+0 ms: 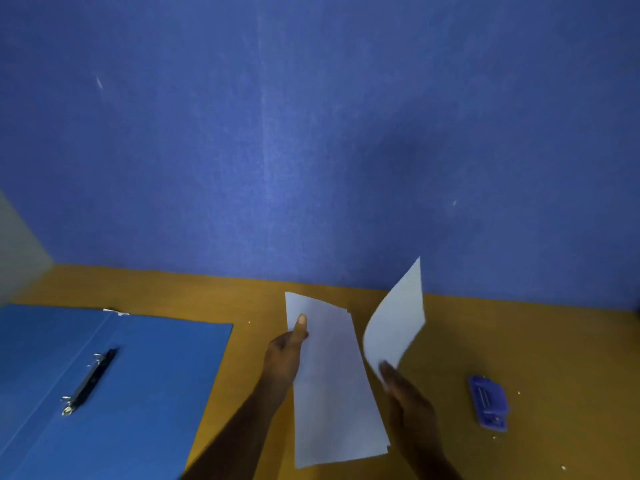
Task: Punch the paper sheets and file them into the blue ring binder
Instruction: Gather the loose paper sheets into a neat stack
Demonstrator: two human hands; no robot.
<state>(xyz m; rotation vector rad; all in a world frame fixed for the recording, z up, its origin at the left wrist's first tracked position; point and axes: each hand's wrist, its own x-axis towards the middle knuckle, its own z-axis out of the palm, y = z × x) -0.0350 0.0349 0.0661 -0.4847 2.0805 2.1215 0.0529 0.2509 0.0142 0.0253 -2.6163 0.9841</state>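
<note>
Left hand (285, 355) pinching stack (332, 393); right hand (403, 389) pinching one curled sheet (394, 320). Best kept flat, carried right to punch (488, 401), edge squared before pressing.

Left of the left hand (285, 351), the blue ring binder (145, 393) looks like smooth, faintly sheened card, its ring clip (88, 381) dark with shiny metal. The paper sheets (332, 393) are matt white. Right of the right hand (408, 396), the hole punch (488, 401) seems plastic. The desk (554, 358) looks like matt wood; the wall (311, 133) looks cloth-textured.
</note>
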